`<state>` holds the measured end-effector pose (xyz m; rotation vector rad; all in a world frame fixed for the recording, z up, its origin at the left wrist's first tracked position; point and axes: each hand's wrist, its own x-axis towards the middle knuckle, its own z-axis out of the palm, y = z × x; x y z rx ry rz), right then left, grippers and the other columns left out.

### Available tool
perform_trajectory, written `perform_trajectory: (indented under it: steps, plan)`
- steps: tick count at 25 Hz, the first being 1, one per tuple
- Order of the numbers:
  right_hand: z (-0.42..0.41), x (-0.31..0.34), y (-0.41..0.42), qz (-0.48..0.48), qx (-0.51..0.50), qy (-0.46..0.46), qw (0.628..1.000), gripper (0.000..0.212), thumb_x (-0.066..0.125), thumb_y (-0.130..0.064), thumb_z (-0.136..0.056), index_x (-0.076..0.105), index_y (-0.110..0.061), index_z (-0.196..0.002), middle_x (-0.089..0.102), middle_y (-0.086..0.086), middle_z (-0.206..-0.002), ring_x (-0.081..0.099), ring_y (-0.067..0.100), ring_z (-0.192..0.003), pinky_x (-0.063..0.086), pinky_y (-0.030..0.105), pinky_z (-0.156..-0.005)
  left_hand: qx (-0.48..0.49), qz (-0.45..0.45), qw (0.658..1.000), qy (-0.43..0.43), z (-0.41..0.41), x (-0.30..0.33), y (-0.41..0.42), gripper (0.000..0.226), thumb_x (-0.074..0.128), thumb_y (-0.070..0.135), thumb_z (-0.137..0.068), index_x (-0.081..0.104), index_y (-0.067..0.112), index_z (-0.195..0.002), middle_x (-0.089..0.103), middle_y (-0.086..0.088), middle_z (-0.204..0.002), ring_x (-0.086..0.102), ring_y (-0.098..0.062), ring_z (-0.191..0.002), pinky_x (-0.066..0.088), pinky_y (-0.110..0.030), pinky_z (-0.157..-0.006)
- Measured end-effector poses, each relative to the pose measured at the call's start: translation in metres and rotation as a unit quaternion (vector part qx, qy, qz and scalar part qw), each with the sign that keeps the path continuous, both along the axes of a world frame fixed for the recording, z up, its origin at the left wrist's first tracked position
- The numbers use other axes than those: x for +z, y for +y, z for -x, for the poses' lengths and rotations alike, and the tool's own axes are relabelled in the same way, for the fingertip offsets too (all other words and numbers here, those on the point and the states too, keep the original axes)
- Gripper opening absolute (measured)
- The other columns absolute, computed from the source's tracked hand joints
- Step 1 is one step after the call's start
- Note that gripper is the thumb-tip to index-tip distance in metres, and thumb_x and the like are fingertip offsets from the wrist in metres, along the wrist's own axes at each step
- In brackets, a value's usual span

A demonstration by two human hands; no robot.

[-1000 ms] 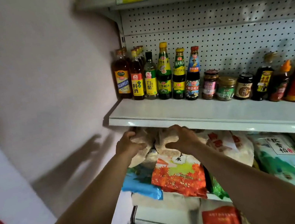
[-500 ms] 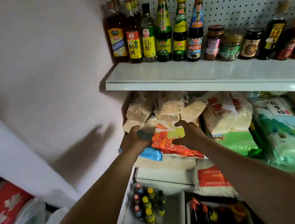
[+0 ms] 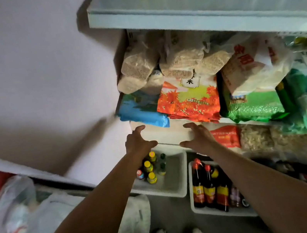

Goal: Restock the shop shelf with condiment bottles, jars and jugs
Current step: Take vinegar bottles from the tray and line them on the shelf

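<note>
Both hands [image 3: 169,137] spread open before lower shelf edge [image 3: 164,135], above bottle bins [image 3: 173,176]

Both hands, left [image 3: 137,142] and right [image 3: 198,135], hang empty with fingers spread before the lower shelf edge [image 3: 164,135], under the orange bag [image 3: 188,101]. Below, two white bins [image 3: 176,179] hold bottles [image 3: 209,186].
</note>
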<state>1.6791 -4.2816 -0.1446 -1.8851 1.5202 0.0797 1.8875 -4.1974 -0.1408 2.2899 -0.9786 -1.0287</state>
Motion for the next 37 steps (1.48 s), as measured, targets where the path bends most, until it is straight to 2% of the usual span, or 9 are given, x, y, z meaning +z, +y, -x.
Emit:
perform_trajectory:
  steps: [6,12,15,17,21,23,25,30,37]
  plan:
    - [0.004,-0.106,0.009,-0.074,0.002,0.026,0.997,0.073,0.078,-0.041,-0.081,0.043,-0.027,-0.144,0.044,0.014,-0.145,0.047,0.033,-0.130,0.045,0.039,-0.102,0.028,-0.055,0.998,0.034,-0.001,-0.107,0.019,0.068,0.081,0.038,-0.066,0.055,0.032,-0.129,0.063,-0.001,-0.120,0.061,-0.026,-0.112,0.047,-0.029,-0.091]
    - [0.021,-0.217,0.018,-0.114,0.005,0.047,0.992,0.069,0.075,-0.043,-0.084,0.045,-0.026,-0.144,0.049,0.013,-0.139,0.052,0.030,-0.124,0.049,0.040,-0.097,0.057,-0.112,0.991,0.055,0.019,-0.226,0.052,0.074,0.082,0.043,-0.069,0.054,0.024,-0.135,0.061,-0.008,-0.131,0.057,-0.027,-0.119,0.042,-0.029,-0.093]
    - [0.023,-0.281,0.023,-0.132,-0.010,0.038,0.991,0.062,0.070,-0.041,-0.089,0.045,-0.025,-0.143,0.044,0.016,-0.145,0.054,0.032,-0.123,0.048,0.035,-0.087,0.081,-0.085,0.990,0.082,0.029,-0.288,0.064,0.058,0.080,0.032,-0.079,0.057,0.020,-0.131,0.062,-0.009,-0.128,0.060,-0.022,-0.113,0.046,-0.032,-0.097]
    - [0.021,-0.319,0.024,-0.137,-0.025,0.017,0.990,0.060,0.069,-0.043,-0.090,0.047,-0.023,-0.142,0.050,0.014,-0.142,0.057,0.032,-0.121,0.051,0.037,-0.092,0.093,-0.053,0.985,0.138,0.037,-0.322,0.063,0.051,0.076,0.025,-0.084,0.057,0.016,-0.130,0.064,-0.010,-0.127,0.063,-0.017,-0.107,0.048,-0.029,-0.094]
    - [0.015,-0.410,0.018,-0.153,-0.074,-0.047,0.984,0.049,0.064,-0.043,-0.093,0.056,-0.024,-0.138,0.057,0.007,-0.138,0.056,0.026,-0.124,0.048,0.034,-0.097,0.079,-0.019,0.980,0.183,0.065,-0.407,0.037,0.057,0.068,0.035,-0.090,0.048,0.015,-0.139,0.055,-0.016,-0.139,0.054,-0.024,-0.127,0.044,-0.036,-0.104]
    - [0.014,-0.461,0.011,-0.156,-0.091,-0.087,0.980,0.044,0.058,-0.046,-0.097,0.058,-0.027,-0.137,0.062,0.004,-0.133,0.058,0.024,-0.122,0.047,0.031,-0.095,0.056,-0.003,0.987,0.150,0.076,-0.454,0.020,0.076,0.064,0.049,-0.088,0.034,0.018,-0.150,0.041,-0.007,-0.153,0.040,-0.021,-0.139,0.034,-0.040,-0.114]
    - [0.014,-0.508,0.005,-0.160,-0.089,-0.128,0.975,0.044,0.051,-0.047,-0.100,0.056,-0.028,-0.139,0.062,0.003,-0.135,0.057,0.021,-0.125,0.046,0.031,-0.097,0.058,0.019,0.993,0.104,0.080,-0.496,0.003,0.078,0.064,0.042,-0.091,0.026,0.016,-0.154,0.035,-0.005,-0.156,0.033,-0.021,-0.143,0.028,-0.035,-0.115]
    - [0.013,-0.598,-0.008,-0.176,-0.062,-0.235,0.954,0.047,0.051,-0.039,-0.102,0.048,-0.023,-0.146,0.054,0.004,-0.144,0.053,0.013,-0.125,0.048,0.038,-0.105,0.075,0.089,0.992,0.046,0.077,-0.576,-0.018,0.050,0.065,0.024,-0.093,0.048,0.012,-0.139,0.058,-0.008,-0.134,0.051,-0.024,-0.126,0.033,-0.018,-0.094]
    - [0.028,-0.617,0.002,-0.241,-0.047,-0.284,0.927,0.062,0.070,-0.028,-0.092,0.044,-0.025,-0.149,0.047,0.008,-0.150,0.047,0.019,-0.136,0.044,0.032,-0.106,0.040,0.143,0.989,0.013,0.074,-0.575,-0.008,0.036,0.069,0.032,-0.090,0.062,0.011,-0.118,0.070,-0.006,-0.110,0.063,-0.022,-0.106,0.043,-0.025,-0.087]
